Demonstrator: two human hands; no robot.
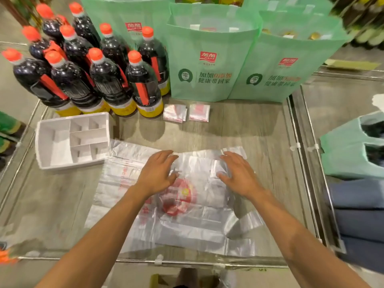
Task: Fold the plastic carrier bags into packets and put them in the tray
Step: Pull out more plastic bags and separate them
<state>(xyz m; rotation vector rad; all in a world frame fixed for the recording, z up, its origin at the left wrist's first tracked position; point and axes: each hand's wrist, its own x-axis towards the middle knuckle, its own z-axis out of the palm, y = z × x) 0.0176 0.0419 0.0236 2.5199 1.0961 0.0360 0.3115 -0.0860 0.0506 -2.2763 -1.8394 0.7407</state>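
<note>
A clear plastic carrier bag (187,217) with a red round print lies spread flat in front of me, on top of other clear bags. My left hand (158,173) rests palm down on its upper left part, fingers apart. My right hand (239,175) lies flat on its upper right part, fingers spread. Neither hand grips anything. Two folded bag packets (175,113) (199,113) lie side by side at the back of the table. The white divided tray (47,142) stands at the left, with nothing in its compartments.
Several dark sauce bottles (108,80) with orange caps stand at the back left. Green tote bags (209,65) stand at the back centre and right. A metal rail (299,146) edges the table on the right; more green bags (351,150) sit beyond it.
</note>
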